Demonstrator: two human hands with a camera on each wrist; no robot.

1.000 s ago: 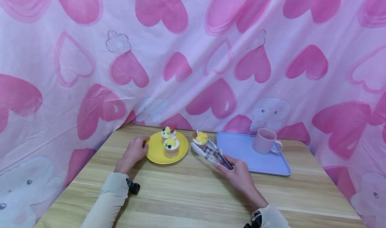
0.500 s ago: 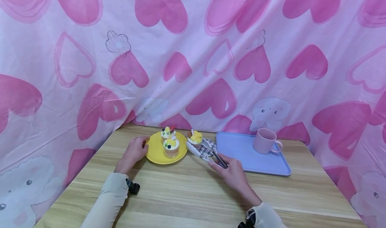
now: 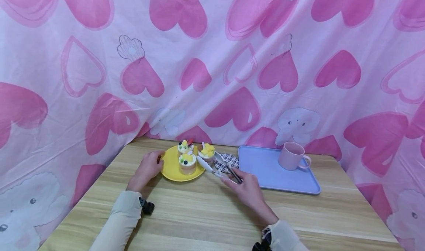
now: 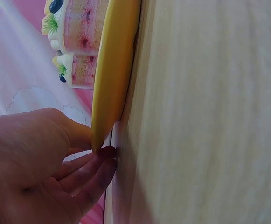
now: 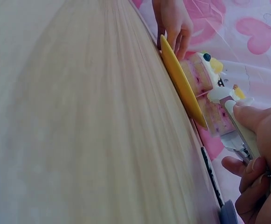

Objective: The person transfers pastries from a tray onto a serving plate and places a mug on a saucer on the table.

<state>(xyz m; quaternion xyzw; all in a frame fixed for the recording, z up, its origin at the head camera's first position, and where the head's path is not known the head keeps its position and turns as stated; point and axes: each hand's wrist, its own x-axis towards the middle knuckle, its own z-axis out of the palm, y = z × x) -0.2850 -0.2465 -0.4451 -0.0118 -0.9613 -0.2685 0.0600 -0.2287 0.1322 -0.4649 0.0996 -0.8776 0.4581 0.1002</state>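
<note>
In the head view, my left hand point(image 3: 148, 168) pinches the left rim of a yellow plate point(image 3: 170, 168); the left wrist view shows the thumb above the rim and the fingers below the plate point(image 4: 112, 70). Two fruit-topped cake cups stand on it, a nearer one point(image 3: 187, 166) and a farther one point(image 3: 184, 147). My right hand point(image 3: 249, 192) grips a pair of tongs point(image 3: 206, 164). Between the tong heads is a third cake cup point(image 3: 207, 151), topped with yellow cubes, at the plate's right edge. Whether its base touches the plate is hard to tell.
A round black-and-white checked coaster point(image 3: 229, 159) lies right of the held cup. Beside it is a blue tray point(image 3: 259, 169) bearing a pink mug point(image 3: 289, 157). Behind the wooden table point(image 3: 186, 217) hangs a pink heart-patterned curtain point(image 3: 166, 77).
My right hand has carried the yellow-topped cake cup left with the tongs, from over the checked coaster to the plate's right edge. More of the coaster shows. The left hand stays on the plate.
</note>
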